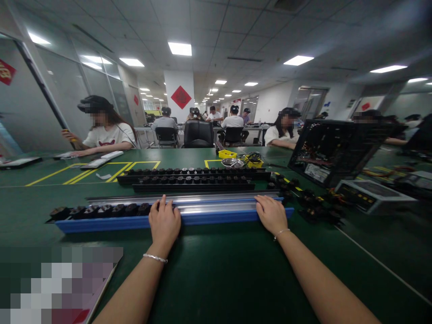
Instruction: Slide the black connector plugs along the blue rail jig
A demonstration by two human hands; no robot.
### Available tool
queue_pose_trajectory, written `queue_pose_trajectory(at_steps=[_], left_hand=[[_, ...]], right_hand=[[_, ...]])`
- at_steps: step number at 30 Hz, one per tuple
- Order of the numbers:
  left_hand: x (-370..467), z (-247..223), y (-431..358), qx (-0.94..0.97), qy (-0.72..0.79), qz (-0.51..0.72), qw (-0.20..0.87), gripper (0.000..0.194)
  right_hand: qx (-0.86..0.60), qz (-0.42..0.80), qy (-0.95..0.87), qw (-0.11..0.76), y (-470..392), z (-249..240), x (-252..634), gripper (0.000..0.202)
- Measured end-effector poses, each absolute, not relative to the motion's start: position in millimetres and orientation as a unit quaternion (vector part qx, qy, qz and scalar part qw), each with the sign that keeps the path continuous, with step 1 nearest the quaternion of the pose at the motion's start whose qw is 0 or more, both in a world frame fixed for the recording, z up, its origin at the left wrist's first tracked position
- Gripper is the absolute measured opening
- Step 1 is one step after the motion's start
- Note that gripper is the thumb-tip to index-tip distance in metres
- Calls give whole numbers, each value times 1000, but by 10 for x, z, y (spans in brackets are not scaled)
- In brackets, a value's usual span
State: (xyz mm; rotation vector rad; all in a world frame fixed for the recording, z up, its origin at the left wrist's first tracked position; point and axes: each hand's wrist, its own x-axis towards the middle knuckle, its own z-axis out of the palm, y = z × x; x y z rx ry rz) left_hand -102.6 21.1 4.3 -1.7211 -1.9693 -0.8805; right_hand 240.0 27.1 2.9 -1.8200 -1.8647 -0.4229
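Observation:
A long blue rail [216, 218] with a shiny silver inside lies across the bench in front of me. My left hand [165, 223] grips it near its middle, fingers bent over the front edge. Close to its right end, my right hand [272, 215] grips the same rail from above. A row of small black block-like parts [118, 210] sits in the rail's left portion, and the portion between my hands shows bare silver. Both thumbs are largely hidden. Just behind lie darker rails [194, 185] filled with similar black parts.
Loose black parts [308, 198] lie beyond the rail's right end. An open computer case [337, 150] and a power supply [374, 196] stand at right. A metal bowl [232, 163] and yellow tray [227, 154] sit behind. Co-workers [110, 132] sit around the green bench [216, 279].

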Motion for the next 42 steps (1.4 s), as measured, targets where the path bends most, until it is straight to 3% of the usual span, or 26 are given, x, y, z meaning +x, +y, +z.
queue_pose_trajectory(at_steps=[14,42], left_hand=[[-1042,45,160,-579,-727,-331,163,52],[-1071,134,196,-556,-767,-306,94,47]], right_hand=[[-683,-141,-669,257,254,38,2372,37],[-631,-177,-721,224,137,-2,2306,41]])
